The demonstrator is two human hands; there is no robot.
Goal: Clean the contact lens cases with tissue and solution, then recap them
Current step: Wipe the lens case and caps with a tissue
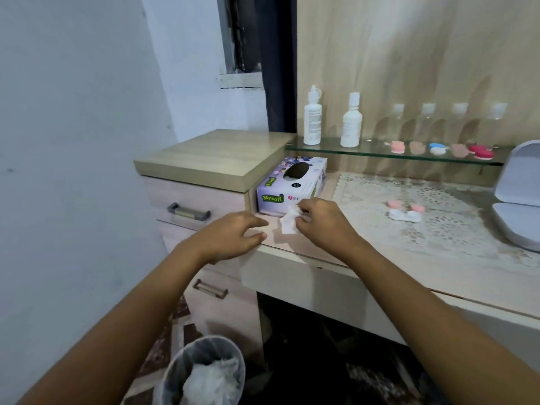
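right hand (pixel 318 219): pinches tissue (pixel 289 222) (crumpled) | left hand (pixel 233 233): fingers loosely curled, empty

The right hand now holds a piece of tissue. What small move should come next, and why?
Probably move the right hand with its tissue rightward to the white lens case on the lace mat. The case lies open, its pink caps beside it, and the tissue is already pinched, so wiping the wells seems next. The left hand holds nothing.
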